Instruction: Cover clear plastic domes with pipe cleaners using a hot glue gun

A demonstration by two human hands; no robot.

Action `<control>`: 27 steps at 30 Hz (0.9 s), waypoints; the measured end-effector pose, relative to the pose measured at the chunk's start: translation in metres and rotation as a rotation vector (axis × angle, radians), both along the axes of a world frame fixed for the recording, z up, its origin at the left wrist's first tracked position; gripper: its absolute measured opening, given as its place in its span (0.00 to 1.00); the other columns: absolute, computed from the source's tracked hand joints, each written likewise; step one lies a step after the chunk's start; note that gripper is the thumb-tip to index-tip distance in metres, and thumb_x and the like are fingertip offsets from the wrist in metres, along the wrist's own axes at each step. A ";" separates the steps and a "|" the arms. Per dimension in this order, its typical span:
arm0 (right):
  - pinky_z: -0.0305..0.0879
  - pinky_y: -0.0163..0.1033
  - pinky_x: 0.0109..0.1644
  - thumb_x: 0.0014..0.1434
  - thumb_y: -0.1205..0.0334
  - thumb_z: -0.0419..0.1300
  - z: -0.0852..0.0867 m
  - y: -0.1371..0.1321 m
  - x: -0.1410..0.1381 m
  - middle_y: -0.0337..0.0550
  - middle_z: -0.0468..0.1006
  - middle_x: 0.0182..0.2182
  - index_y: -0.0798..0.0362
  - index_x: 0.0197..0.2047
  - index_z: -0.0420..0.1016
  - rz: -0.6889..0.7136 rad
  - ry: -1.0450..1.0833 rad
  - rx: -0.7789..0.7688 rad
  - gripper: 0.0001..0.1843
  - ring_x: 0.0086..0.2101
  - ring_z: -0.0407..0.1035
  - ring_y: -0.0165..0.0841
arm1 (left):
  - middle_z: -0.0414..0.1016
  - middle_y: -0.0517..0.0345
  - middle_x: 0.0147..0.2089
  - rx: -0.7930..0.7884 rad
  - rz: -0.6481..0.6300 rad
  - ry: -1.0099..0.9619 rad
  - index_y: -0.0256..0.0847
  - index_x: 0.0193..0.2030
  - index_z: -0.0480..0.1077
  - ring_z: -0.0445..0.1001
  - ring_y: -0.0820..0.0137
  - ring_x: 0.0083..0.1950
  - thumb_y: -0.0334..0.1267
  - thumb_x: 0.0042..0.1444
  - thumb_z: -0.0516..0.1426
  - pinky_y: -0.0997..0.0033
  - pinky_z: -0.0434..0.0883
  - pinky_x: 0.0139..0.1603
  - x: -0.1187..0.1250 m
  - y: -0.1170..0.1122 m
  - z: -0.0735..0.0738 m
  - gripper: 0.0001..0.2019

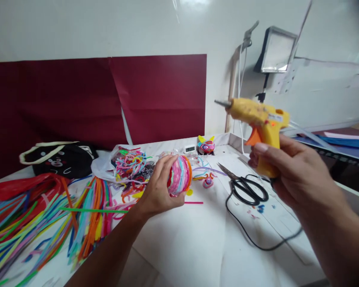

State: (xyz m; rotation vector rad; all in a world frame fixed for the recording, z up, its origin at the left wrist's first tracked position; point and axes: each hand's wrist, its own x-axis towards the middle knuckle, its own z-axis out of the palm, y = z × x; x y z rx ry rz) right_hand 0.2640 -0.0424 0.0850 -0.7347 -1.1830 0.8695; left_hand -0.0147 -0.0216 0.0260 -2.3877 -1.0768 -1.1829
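Note:
My left hand (158,191) is wrapped around a striped ball of pink, white and orange pipe cleaners (181,174), held just above the white table (197,243). My right hand (290,169) grips the handle of a yellow glue gun (257,119) raised at the right, its metal nozzle pointing left, above and to the right of the ball. The gun's black cord (248,235) trails down across the table.
Black-handled scissors (245,187) lie between my hands. Loose pipe cleaners (48,227) in many colours spread over the left side. A black bag with a bear face (60,159) sits at back left. Small finished figures (206,146) and a small timer stand by the dark red backing (155,99).

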 end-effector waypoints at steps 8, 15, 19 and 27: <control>0.65 0.33 0.24 0.54 0.53 0.68 -0.051 -0.011 0.002 0.42 0.77 0.31 0.52 0.41 0.76 -0.081 -0.363 -0.073 0.15 0.26 0.69 0.31 | 0.60 0.37 0.63 0.073 -0.005 0.055 0.36 0.68 0.50 0.61 0.47 0.66 0.33 0.43 0.60 0.45 0.63 0.66 0.006 -0.002 0.003 0.43; 0.67 0.37 0.24 0.57 0.50 0.64 -0.073 -0.024 0.001 0.47 0.79 0.36 0.52 0.43 0.78 -0.142 -0.555 -0.015 0.16 0.25 0.68 0.32 | 0.60 0.34 0.61 0.150 0.009 0.123 0.34 0.67 0.51 0.62 0.45 0.65 0.34 0.44 0.61 0.43 0.64 0.64 0.008 -0.002 0.003 0.42; 0.63 0.37 0.20 0.59 0.48 0.62 -0.076 -0.030 -0.002 0.41 0.75 0.25 0.51 0.44 0.78 -0.152 -0.655 -0.023 0.17 0.21 0.66 0.33 | 0.60 0.33 0.61 0.216 0.005 0.163 0.33 0.67 0.52 0.62 0.45 0.65 0.34 0.44 0.61 0.42 0.64 0.64 0.009 -0.002 0.002 0.42; 0.74 0.43 0.31 0.59 0.53 0.63 -0.085 -0.034 -0.006 0.48 0.81 0.39 0.46 0.49 0.78 -0.104 -0.642 0.040 0.15 0.38 0.76 0.45 | 0.60 0.34 0.62 0.263 0.019 0.210 0.37 0.68 0.49 0.61 0.44 0.65 0.36 0.48 0.60 0.38 0.64 0.62 0.010 -0.003 0.001 0.41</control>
